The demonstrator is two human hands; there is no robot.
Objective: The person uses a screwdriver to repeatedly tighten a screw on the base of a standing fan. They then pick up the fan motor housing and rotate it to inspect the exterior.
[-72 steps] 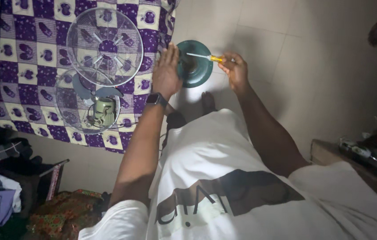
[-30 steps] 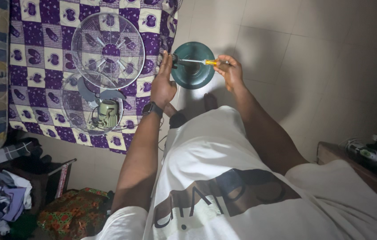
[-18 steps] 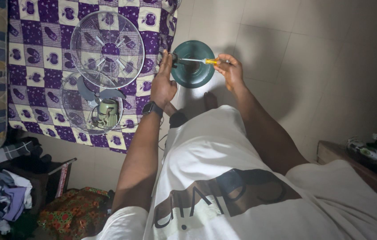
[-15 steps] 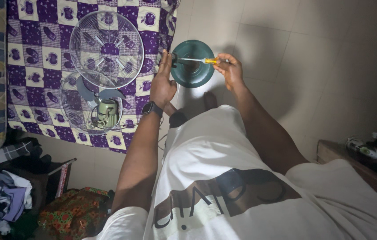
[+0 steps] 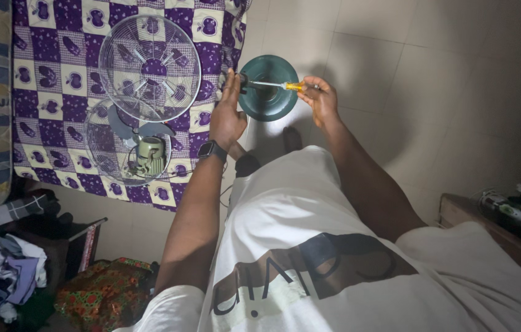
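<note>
Currently, a round dark-green fan base (image 5: 269, 98) is steadied above the tiled floor (image 5: 445, 92) by the left hand (image 5: 228, 114), whose fingers are closed around a dark stub at the base's left edge. A screwdriver (image 5: 276, 85) with a yellow-orange handle is gripped by the right hand (image 5: 320, 98), fingers curled tight about the handle, and its shaft is laid across the base toward the left hand. Whether the tip is seated in a screw cannot be told from this view. A smartwatch (image 5: 212, 149) is worn on the left wrist.

Judgement on technique: the shaft should be kept in line with the fastener and pressed inward before any turn is applied, so that slipping is avoided; the base should be held firmly against rotation by the left hand.

To the left, two wire fan guards (image 5: 149, 67) and a fan motor (image 5: 148, 157) are laid on a purple patterned cloth (image 5: 45, 80).
</note>
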